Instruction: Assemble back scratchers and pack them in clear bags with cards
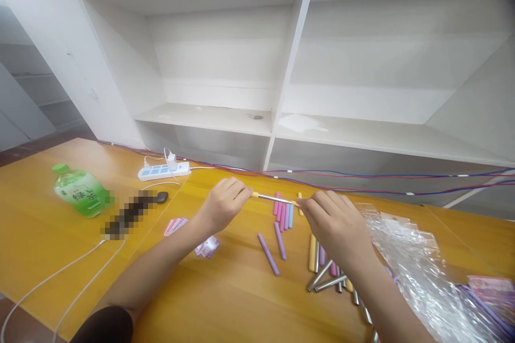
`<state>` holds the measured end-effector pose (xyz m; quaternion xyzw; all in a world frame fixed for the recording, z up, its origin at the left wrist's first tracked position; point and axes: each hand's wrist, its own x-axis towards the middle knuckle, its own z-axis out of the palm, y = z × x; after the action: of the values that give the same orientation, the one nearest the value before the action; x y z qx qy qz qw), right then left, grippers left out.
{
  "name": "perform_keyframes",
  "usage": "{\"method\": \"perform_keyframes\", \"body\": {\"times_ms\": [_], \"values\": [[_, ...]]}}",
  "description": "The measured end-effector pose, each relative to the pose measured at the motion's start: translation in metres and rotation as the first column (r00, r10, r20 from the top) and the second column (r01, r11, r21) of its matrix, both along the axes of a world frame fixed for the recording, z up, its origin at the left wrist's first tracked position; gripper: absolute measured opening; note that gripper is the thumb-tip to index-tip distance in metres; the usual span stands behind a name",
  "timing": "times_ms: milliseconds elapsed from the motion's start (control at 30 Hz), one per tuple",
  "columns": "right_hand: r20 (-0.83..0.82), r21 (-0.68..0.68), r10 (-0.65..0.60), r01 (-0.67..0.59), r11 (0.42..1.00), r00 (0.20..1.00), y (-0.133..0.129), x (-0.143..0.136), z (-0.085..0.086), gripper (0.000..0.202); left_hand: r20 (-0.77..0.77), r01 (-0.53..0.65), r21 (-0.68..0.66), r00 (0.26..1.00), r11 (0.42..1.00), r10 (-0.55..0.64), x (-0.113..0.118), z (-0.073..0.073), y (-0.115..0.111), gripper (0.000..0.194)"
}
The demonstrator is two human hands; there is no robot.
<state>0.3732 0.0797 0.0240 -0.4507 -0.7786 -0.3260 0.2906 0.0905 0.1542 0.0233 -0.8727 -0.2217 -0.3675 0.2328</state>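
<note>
A thin silver rod with yellow ends (274, 199) is stretched level between my two hands above the table. My left hand (226, 202) pinches its left yellow end, and the fingertips of my right hand (337, 225) are closed on the right one. Below the rod, several pink, purple and blue sticks (282, 217) lie side by side. Two purple sticks (268, 254) rest apart from that row. Under my right wrist is a loose pile of silver tubes (321, 277) and coloured sticks, partly hidden by the arm.
Clear plastic bags (418, 268) cover the table's right side. Small printed cards (208, 246) lie near my left forearm. Further left are a green bottle (82, 193), a power strip (161, 171) and white cables (52, 277). White shelves (221, 48) stand behind the wooden table.
</note>
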Motion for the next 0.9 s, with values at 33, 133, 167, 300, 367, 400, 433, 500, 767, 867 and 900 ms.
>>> {"method": "perform_keyframes", "body": {"times_ms": [33,133,167,300,367,400,433,500,767,867,900], "values": [[-0.002,0.0,0.0,0.0,1.0,1.0,0.0,0.001,0.0,0.012,0.001,0.005,-0.009,1.0,1.0,-0.005,0.0,0.001,0.0,0.012],[-0.003,-0.009,0.004,-0.004,1.0,1.0,0.003,0.002,-0.002,0.011,-0.006,0.011,-0.04,1.0,0.999,-0.012,-0.001,0.001,0.001,0.009],[-0.001,-0.01,0.004,-0.004,1.0,1.0,0.005,0.003,-0.003,0.01,-0.013,0.008,-0.048,1.0,0.999,-0.008,-0.002,0.001,0.001,0.009],[0.007,0.002,0.011,-0.011,1.0,1.0,0.01,0.007,-0.006,0.009,-0.032,-0.007,-0.059,0.999,0.998,0.005,-0.002,0.001,0.002,0.01],[0.005,0.013,0.021,-0.021,1.0,1.0,0.01,0.01,-0.004,0.008,-0.033,-0.01,-0.045,0.999,0.999,0.009,-0.003,0.002,0.003,0.01],[0.002,0.019,0.025,-0.025,1.0,1.0,0.01,0.011,-0.003,0.007,-0.03,-0.012,-0.034,0.999,0.999,0.011,-0.003,0.003,0.004,0.01],[-0.001,0.023,0.026,-0.026,0.999,1.0,0.01,0.012,-0.002,0.008,-0.024,-0.013,-0.022,1.0,1.0,0.012,-0.004,0.004,0.005,0.009],[-0.005,0.03,0.023,-0.023,0.999,1.0,0.009,0.013,0.0,0.01,-0.011,-0.012,-0.002,1.0,1.0,0.012,-0.005,0.006,0.006,0.007],[0.007,0.074,0.001,-0.002,0.997,1.0,0.01,0.024,0.001,0.011,0.023,-0.043,0.058,0.999,0.997,0.041,-0.021,0.012,0.018,0.003],[-0.012,0.073,-0.059,0.06,0.996,0.998,0.012,0.041,0.006,0.011,0.044,-0.099,0.053,0.994,0.994,0.097,-0.033,0.023,0.025,0.004],[-0.019,0.061,-0.065,0.066,0.996,0.998,0.012,0.046,0.008,0.012,0.047,-0.115,0.05,0.993,0.992,0.113,-0.037,0.027,0.026,0.006]]}}
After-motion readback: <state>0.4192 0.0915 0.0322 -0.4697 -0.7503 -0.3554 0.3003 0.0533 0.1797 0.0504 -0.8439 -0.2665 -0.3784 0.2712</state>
